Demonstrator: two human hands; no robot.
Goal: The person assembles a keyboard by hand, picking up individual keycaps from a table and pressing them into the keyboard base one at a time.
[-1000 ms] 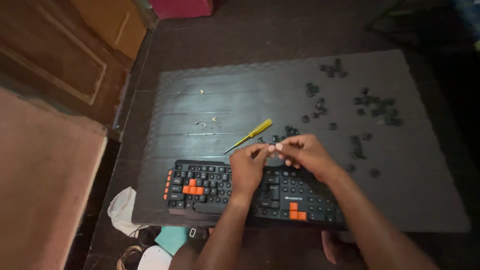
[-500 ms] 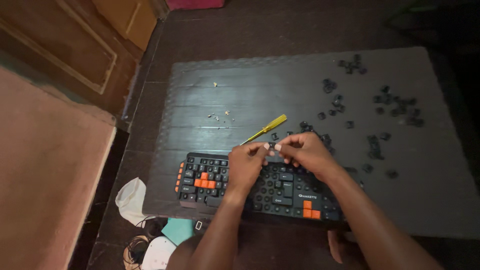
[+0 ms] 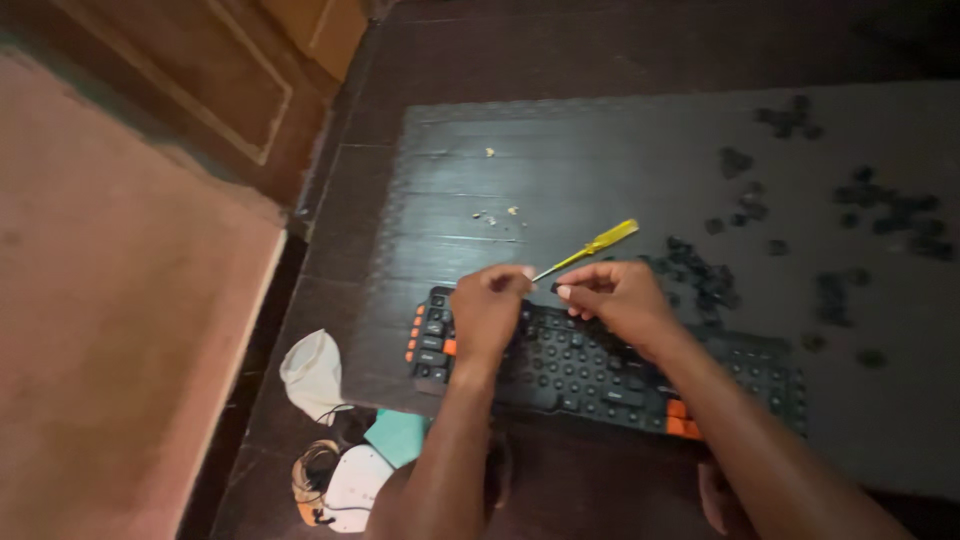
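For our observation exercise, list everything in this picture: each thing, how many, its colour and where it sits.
keyboard: one, black with orange keys, near mat edge, under both hands
screwdriver: one, yellow handle, on mat behind the hands
keycaps: many, black, scattered on mat, right
mat: one, dark grey, on floor
crumbs: few, pale, on mat, left
cloth: one, white, floor left of keyboard
left hand: on keyboard
right hand: fingertips pinched, contents unclear

The view has shifted, the keyboard [image 3: 600, 365] now further right.
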